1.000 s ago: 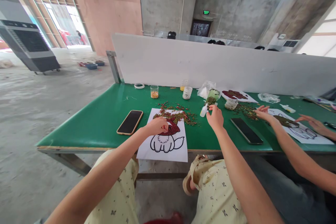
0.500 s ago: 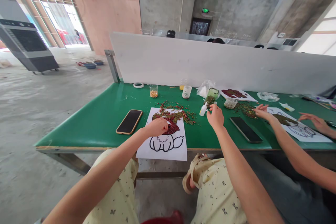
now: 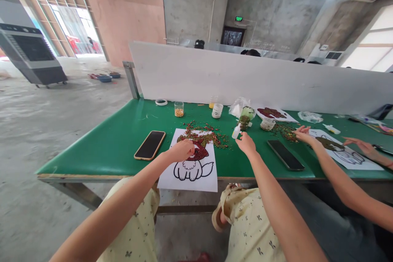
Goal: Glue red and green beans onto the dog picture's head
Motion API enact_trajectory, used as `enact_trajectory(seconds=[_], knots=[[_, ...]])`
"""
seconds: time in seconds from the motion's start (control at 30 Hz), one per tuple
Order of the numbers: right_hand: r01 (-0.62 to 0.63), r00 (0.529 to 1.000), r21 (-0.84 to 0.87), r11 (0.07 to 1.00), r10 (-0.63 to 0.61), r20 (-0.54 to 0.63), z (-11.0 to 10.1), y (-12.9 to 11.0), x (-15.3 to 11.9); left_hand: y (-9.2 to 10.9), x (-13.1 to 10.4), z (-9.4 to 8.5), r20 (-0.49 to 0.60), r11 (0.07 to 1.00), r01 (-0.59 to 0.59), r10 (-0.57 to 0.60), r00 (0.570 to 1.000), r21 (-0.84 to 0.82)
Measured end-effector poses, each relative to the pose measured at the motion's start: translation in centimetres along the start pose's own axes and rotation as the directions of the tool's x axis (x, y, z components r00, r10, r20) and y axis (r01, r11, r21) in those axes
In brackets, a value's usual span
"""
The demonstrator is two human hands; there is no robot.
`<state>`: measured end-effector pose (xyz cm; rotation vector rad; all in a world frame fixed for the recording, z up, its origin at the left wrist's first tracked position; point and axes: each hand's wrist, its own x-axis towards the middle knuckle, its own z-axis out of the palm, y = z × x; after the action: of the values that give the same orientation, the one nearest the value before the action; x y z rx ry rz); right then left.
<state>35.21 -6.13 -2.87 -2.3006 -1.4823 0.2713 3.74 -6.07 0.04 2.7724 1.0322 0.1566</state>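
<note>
The left hand is over the upper left part of a white paper sheet, its fingers bunched together at the animal's head in the printed drawing. I cannot tell whether the fingertips pinch anything. The head is largely covered in dark red and green; the body and tail, below and to the right of this hand, are bare black outline. The sheet lies on the green counter, its near edge hanging past the front.

Loose red and green grains spread across the sheet's top edge and onto the counter, just beyond the left hand and between the two hands.

The right hand is to the right of the sheet, apart from it, fingers partly curled and reaching to a small white bottle. The bottle leans at the fingertips, on their left; whether they grip it or only touch it, I cannot tell. A greenish jar stands just beyond. A phone lies left of the sheet.
</note>
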Motion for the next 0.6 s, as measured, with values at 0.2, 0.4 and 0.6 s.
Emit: enact_trajectory(seconds=[0.2, 0.4, 0.6], knots=[[-0.033, 0.998, 0.054, 0.998, 0.03, 0.048, 0.3, 0.3, 0.7, 0.4, -0.1, -0.9, -0.015, 0.999, 0.044, -0.044, 0.999, 0.029], [-0.051, 0.998, 0.339, 0.939, 0.06, -0.016, 2.0, 1.0, 2.3, -0.1, -0.3, -0.8, -0.075, 0.999, 0.053, -0.053, 0.996, 0.002], [-0.056, 0.994, 0.516, 0.855, 0.098, -0.055, 3.3, 0.6, 3.6, -1.0, -0.2, -0.3, -0.2, 0.991, 0.088, -0.107, 0.974, -0.102]])
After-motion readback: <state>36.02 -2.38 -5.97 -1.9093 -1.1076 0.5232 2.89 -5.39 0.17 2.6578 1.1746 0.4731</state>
